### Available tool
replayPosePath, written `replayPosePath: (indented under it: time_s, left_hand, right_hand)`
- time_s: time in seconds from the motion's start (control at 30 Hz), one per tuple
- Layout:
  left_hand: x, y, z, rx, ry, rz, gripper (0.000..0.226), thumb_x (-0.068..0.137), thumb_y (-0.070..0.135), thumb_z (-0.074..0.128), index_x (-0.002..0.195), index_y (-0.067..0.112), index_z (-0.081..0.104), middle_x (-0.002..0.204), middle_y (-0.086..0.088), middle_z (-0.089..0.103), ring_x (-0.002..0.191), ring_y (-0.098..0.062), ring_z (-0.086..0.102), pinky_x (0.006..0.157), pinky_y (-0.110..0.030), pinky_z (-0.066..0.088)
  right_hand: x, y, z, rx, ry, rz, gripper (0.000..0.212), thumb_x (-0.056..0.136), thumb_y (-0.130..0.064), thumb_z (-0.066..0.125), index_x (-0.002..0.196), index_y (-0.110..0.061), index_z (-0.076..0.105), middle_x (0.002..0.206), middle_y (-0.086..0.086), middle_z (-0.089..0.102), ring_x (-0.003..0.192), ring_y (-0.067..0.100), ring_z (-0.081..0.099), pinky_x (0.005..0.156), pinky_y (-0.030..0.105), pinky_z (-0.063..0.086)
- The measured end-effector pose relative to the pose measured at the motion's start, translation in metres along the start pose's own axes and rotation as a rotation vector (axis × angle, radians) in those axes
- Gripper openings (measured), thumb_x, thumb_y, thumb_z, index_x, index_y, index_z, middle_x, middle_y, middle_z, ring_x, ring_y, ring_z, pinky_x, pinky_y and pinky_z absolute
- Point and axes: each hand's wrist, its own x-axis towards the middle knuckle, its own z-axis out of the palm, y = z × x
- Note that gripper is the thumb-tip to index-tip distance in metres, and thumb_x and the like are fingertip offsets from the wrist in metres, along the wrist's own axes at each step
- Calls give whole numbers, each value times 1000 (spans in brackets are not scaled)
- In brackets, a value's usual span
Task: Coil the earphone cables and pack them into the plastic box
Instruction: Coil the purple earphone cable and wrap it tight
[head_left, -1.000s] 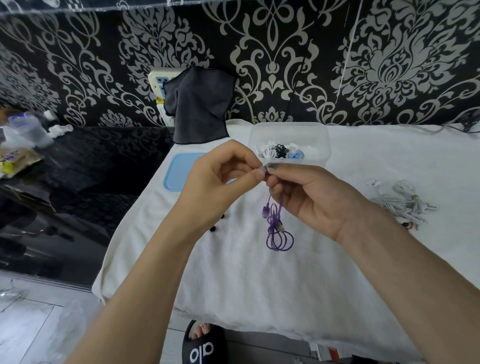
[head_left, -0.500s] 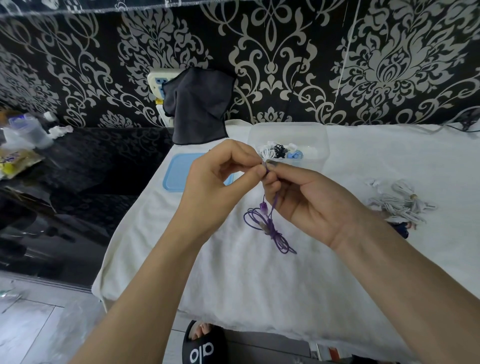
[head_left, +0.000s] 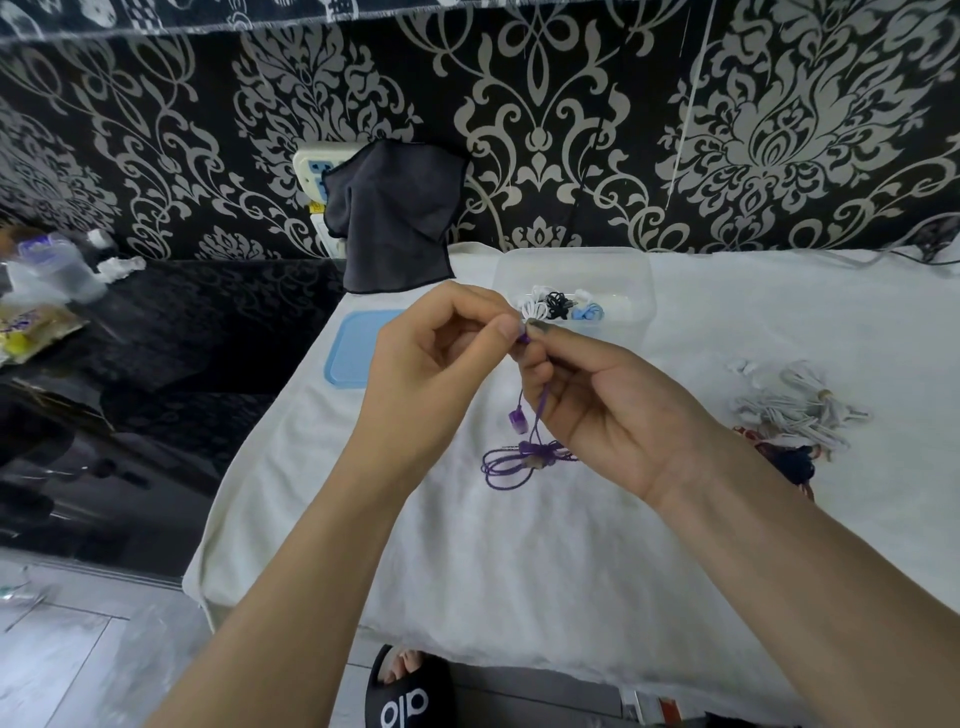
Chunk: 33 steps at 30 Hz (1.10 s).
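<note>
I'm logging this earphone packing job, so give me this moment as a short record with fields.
left hand: pinches the top of the purple earphone cable
right hand: pinches the same cable end
cable state: loose loops hanging below the hands
plastic box: open, holds white, black and blue coiled earphones
blue lid: flat on the white cloth, left of box
unpacked pile: white earphones at right
</note>
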Motion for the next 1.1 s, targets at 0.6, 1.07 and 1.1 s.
replayPosePath:
  time_s: [0.6,1.07,1.1]
  left_hand:
    - [0,-8,-4,147,-6,37,7,89,-1,70,95,3,67,92,-12,70,89,-30,69,91,-43,58]
    - [0,-7,-7,266,-1,210,18,85,-7,73,87,8,63,91,-4,67,85,-23,66,84,-34,57]
    - [-1,-7,-7,257,-3,198,18,85,-7,73,87,7,64,91,-4,67,85,-22,66,84,-33,56]
  right_hand:
    - [2,5,-2,33,33,-21,13,91,1,64,83,4,74,81,10,68,60,7,62,53,14,50]
    - [1,5,1,-5,-41,-19,8,86,-1,64,93,3,68,81,8,66,59,6,56,51,16,46]
    - [1,5,1,-2,-41,-19,8,85,-1,65,92,3,68,81,8,67,59,6,56,51,16,46]
